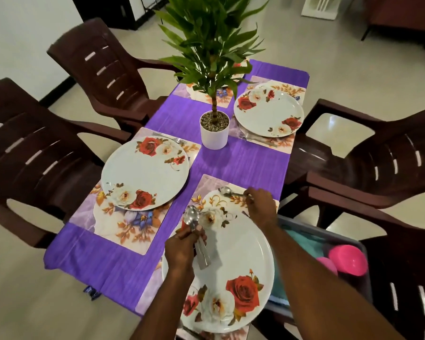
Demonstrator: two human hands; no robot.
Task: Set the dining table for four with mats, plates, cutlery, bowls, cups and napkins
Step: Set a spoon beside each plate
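Around the potted plant (214, 128) I see mats, plates, some forks down; my right hand (260, 204) pinches a spoon (228, 191), left hand (182, 246) grips spare cutlery (201, 251); bowls, cups, napkins remain.

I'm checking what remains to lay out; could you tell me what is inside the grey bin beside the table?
The grey bin holds pink bowls and teal cloth; anything beneath them is hidden.

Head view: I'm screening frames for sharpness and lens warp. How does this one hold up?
Head view: wide-angle bend bows the chairs at the edges; the cutlery in the left hand is motion-smeared; the near plate and far plate stay fairly sharp; soft glare on the floor.
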